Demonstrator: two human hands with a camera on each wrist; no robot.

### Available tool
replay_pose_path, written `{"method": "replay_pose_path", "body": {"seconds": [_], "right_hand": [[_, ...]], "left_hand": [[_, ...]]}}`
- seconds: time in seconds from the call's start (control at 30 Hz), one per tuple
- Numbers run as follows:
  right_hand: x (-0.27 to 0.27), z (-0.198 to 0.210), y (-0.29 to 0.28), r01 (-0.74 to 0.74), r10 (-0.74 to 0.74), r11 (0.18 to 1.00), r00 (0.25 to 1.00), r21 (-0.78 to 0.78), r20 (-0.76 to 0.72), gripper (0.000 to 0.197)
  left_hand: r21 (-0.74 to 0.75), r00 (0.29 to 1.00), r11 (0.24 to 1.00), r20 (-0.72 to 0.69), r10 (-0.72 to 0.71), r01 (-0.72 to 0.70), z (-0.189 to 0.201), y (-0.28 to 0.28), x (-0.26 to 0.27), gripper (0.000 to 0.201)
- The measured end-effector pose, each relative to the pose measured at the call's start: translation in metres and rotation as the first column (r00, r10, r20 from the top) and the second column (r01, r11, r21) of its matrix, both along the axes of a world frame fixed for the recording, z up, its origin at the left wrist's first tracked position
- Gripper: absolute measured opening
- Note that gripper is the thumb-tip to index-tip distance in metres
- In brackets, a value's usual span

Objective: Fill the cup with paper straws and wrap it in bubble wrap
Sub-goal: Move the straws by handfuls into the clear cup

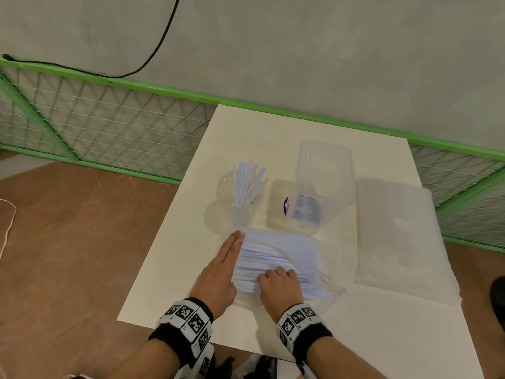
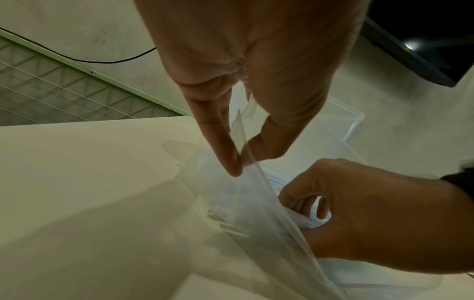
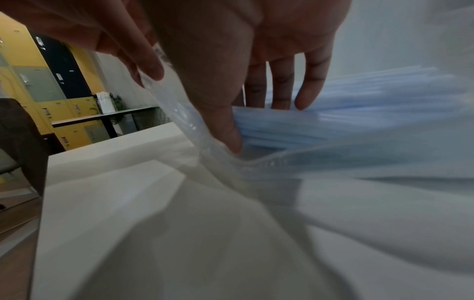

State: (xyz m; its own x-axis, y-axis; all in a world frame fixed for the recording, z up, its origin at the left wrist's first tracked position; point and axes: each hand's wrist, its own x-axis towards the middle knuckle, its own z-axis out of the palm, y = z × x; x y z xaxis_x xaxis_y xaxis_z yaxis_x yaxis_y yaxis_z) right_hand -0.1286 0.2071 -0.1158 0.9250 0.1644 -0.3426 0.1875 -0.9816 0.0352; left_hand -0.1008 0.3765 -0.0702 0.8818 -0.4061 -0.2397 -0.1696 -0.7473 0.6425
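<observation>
A clear cup with several white paper straws stands upright left of the table's middle. In front of it lies a clear plastic bag full of pale straws. My left hand pinches the bag's open edge between thumb and forefinger and holds it up. My right hand is inside the bag's mouth, fingers on top of a bunch of straws and thumb at their ends. Folded bubble wrap lies flat at the right.
A clear plastic container with something purple in it stands behind the bag, right of the cup. The white table ends close to my wrists. A green wire fence and a wall run behind it.
</observation>
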Motion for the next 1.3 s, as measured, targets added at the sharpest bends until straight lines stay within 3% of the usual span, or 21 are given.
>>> {"method": "replay_pose_path", "body": {"seconds": [0.17, 0.4, 0.47, 0.57, 0.6, 0.63, 0.7, 0.8, 0.9, 1.03, 1.1, 1.2, 1.3], "right_hand": [[-0.003, 0.004, -0.008, 0.043, -0.043, 0.996, 0.999, 0.075, -0.002, 0.026], [-0.003, 0.029, -0.020, 0.193, -0.234, 0.897, 0.970, 0.399, 0.058, 0.020], [-0.003, 0.043, -0.022, 0.219, -0.320, 0.764, 0.946, 0.607, 0.061, 0.022], [-0.006, 0.070, -0.022, 0.259, -0.532, 0.344, 0.846, 0.903, -0.040, 0.039], [-0.007, 0.077, -0.021, 0.277, -0.570, 0.233, 0.815, 0.932, -0.100, 0.035], [-0.007, 0.081, -0.021, 0.296, -0.586, 0.172, 0.797, 0.940, -0.144, 0.031], [-0.010, 0.073, -0.023, 0.356, -0.588, 0.180, 0.786, 0.917, -0.190, 0.026], [-0.013, 0.052, -0.031, 0.457, -0.604, 0.273, 0.766, 0.847, -0.219, 0.033], [-0.014, 0.046, -0.037, 0.458, -0.554, 0.406, 0.811, 0.791, -0.185, 0.044], [-0.005, 0.066, -0.039, 0.444, -0.559, 0.472, 0.819, 0.761, -0.131, 0.044], [0.011, 0.096, -0.041, 0.423, -0.615, 0.425, 0.784, 0.800, -0.088, 0.040], [0.043, 0.163, -0.043, 0.287, -0.684, 0.276, 0.729, 0.917, -0.022, 0.029], [0.078, 0.218, -0.037, 0.141, -0.697, 0.278, 0.710, 0.950, 0.098, 0.023]], "left_hand": [[0.005, 1.000, 1.000, 0.000, 0.007, -0.007, 0.001, -0.001, 0.000, 0.108], [-0.013, 1.000, 1.000, -0.005, 0.005, -0.005, -0.002, 0.000, 0.002, 0.109], [-0.017, 1.000, 1.000, -0.004, 0.005, -0.005, -0.002, 0.000, 0.003, 0.108], [-0.020, 1.000, 1.000, -0.002, 0.008, -0.008, -0.002, 0.001, 0.004, 0.108], [-0.022, 1.000, 1.000, -0.003, 0.009, -0.009, -0.002, 0.001, 0.004, 0.109], [-0.025, 1.000, 1.000, -0.002, 0.010, -0.010, -0.001, 0.001, 0.004, 0.109], [-0.036, 1.000, 0.999, 0.001, 0.005, -0.005, -0.001, 0.000, 0.003, 0.109], [-0.044, 1.000, 0.999, 0.003, -0.010, 0.010, -0.001, 0.000, 0.003, 0.111], [-0.042, 1.000, 0.999, 0.005, -0.010, 0.010, -0.002, -0.002, 0.003, 0.111], [-0.024, 1.000, 1.000, 0.003, -0.006, 0.006, -0.002, -0.003, 0.005, 0.110], [-0.012, 1.000, 1.000, -0.001, 0.003, -0.003, -0.002, -0.002, 0.005, 0.109], [0.007, 1.000, 1.000, -0.011, 0.009, -0.009, 0.000, 0.000, 0.004, 0.107], [-0.009, 1.000, 1.000, -0.026, 0.007, -0.007, 0.002, 0.000, 0.003, 0.107]]}}
